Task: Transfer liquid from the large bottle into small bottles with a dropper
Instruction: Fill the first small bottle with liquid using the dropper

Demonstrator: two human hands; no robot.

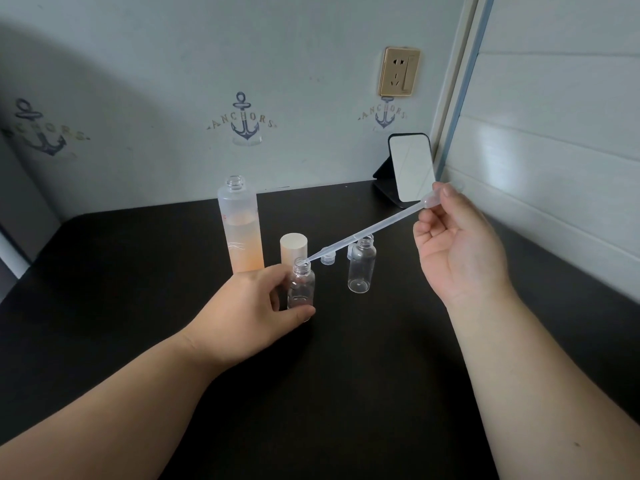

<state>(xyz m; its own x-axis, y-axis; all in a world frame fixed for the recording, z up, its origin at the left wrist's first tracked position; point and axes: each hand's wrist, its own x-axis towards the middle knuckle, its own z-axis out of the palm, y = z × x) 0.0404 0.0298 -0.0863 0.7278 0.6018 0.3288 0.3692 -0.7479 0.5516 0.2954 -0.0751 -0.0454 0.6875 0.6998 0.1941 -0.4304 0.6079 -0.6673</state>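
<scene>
A tall frosted large bottle with orange liquid stands uncapped near the back of the dark table. Its pale wooden cap stands beside it. My left hand grips a small clear bottle upright on the table. My right hand pinches the bulb of a long clear dropper, which slants down to the left. The dropper's tip sits in the mouth of the held bottle. A second small clear bottle stands open to the right.
Two small clear caps lie behind the small bottles. A small standing mirror is at the table's back right corner. A wall with a socket is behind, and a panelled wall runs along the right edge.
</scene>
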